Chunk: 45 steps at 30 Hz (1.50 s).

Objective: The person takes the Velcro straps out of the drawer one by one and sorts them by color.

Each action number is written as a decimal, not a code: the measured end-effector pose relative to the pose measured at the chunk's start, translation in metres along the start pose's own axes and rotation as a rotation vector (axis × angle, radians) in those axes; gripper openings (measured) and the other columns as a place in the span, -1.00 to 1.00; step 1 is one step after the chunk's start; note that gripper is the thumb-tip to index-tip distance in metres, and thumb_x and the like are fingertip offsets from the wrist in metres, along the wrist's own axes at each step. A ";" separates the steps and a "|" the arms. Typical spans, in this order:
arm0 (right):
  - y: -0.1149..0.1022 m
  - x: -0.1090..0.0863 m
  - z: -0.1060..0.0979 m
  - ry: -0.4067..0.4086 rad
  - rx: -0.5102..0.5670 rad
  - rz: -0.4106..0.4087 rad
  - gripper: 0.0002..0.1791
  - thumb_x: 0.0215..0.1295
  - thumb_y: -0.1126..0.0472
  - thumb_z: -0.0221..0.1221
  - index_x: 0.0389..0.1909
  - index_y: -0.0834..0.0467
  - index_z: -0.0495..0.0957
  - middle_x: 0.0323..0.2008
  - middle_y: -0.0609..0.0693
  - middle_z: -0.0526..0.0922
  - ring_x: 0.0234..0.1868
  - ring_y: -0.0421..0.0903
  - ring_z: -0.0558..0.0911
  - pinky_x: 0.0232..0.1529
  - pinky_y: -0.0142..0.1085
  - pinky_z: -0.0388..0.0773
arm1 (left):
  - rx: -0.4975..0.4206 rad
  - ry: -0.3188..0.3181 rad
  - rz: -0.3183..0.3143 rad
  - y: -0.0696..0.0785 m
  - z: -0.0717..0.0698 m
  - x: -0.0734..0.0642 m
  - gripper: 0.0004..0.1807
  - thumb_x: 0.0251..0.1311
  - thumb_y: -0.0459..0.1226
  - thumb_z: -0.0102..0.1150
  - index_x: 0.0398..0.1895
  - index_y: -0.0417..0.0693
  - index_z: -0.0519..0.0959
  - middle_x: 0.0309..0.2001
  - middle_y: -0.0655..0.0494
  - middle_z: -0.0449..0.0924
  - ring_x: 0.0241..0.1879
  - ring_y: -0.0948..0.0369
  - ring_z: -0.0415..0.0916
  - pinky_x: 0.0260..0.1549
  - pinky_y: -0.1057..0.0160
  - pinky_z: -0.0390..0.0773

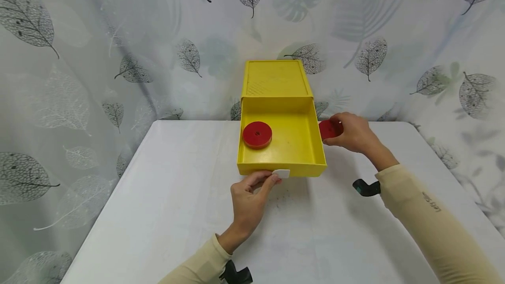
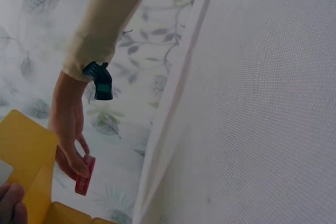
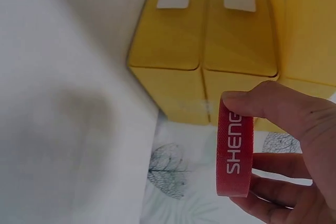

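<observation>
A yellow drawer is pulled out from a small yellow drawer cabinet. Inside it, at the left, lies a roll of red ribbon. My left hand pinches the white pull tab on the drawer's front. To the right of the drawer, my right hand grips a second red ribbon roll between thumb and fingers. White letters run along this roll's edge in the right wrist view. In the left wrist view the right hand shows beyond the drawer, while only fingertips of the left appear.
Two lower drawers with white tabs are closed under the pulled-out one. The cabinet stands at the back of the white table, close to a leaf-patterned cloth. Dark camera mounts sit at both wrists.
</observation>
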State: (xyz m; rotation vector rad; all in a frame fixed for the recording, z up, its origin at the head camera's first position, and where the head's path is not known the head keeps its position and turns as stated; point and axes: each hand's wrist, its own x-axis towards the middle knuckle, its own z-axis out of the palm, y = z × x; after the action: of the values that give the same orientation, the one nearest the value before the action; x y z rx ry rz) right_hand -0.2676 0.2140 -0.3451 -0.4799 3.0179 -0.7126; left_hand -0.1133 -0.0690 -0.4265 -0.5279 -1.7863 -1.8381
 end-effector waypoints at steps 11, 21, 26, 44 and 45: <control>0.016 0.006 0.015 -0.037 0.017 0.055 -0.30 0.16 0.13 0.54 0.19 0.41 0.48 0.03 0.34 0.58 0.03 0.31 0.53 0.01 0.18 0.61 | 0.014 -0.001 0.003 0.001 -0.001 0.001 -0.88 0.31 -0.46 0.36 -0.13 -0.22 0.74 -0.27 -0.02 0.79 -0.26 0.05 0.77 -0.14 0.12 0.71; 0.032 0.012 0.032 -0.072 -0.022 0.087 -0.31 0.20 0.14 0.51 0.21 0.43 0.48 0.01 0.34 0.59 0.04 0.33 0.51 0.09 0.35 0.40 | 0.014 -0.002 -0.001 -0.001 0.000 0.001 -0.89 0.31 -0.46 0.36 -0.13 -0.22 0.74 -0.27 -0.03 0.79 -0.26 0.05 0.77 -0.14 0.12 0.71; 0.038 0.012 0.039 -0.084 -0.027 0.088 -0.35 0.22 0.15 0.49 0.20 0.43 0.49 -0.01 0.33 0.61 0.02 0.32 0.52 0.08 0.34 0.39 | 0.024 -0.003 -0.002 0.000 0.000 0.000 -0.90 0.33 -0.43 0.36 -0.13 -0.20 0.74 -0.26 0.00 0.79 -0.25 0.07 0.77 -0.15 0.12 0.72; 0.054 0.014 0.051 -0.151 -0.034 0.137 -0.34 0.21 0.10 0.51 0.14 0.45 0.49 -0.08 0.30 0.62 -0.03 0.28 0.52 0.00 0.29 0.39 | 0.010 -0.003 -0.013 0.002 -0.003 0.001 -0.90 0.34 -0.40 0.36 -0.12 -0.20 0.74 -0.25 0.02 0.79 -0.23 0.07 0.77 -0.13 0.10 0.71; 0.055 0.014 0.052 -0.153 -0.035 0.138 -0.33 0.21 0.10 0.50 0.14 0.45 0.49 -0.08 0.30 0.62 -0.03 0.28 0.52 0.00 0.29 0.39 | 0.012 -0.003 -0.014 0.002 -0.003 0.001 -0.89 0.34 -0.39 0.36 -0.12 -0.20 0.74 -0.24 0.02 0.79 -0.23 0.08 0.77 -0.13 0.10 0.71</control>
State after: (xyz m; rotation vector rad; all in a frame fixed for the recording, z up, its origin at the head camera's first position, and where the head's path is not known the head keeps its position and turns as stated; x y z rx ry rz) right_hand -0.2935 0.2336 -0.4144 -0.3069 2.8897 -0.5871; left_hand -0.1127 -0.0718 -0.4243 -0.5153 -1.8055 -1.8357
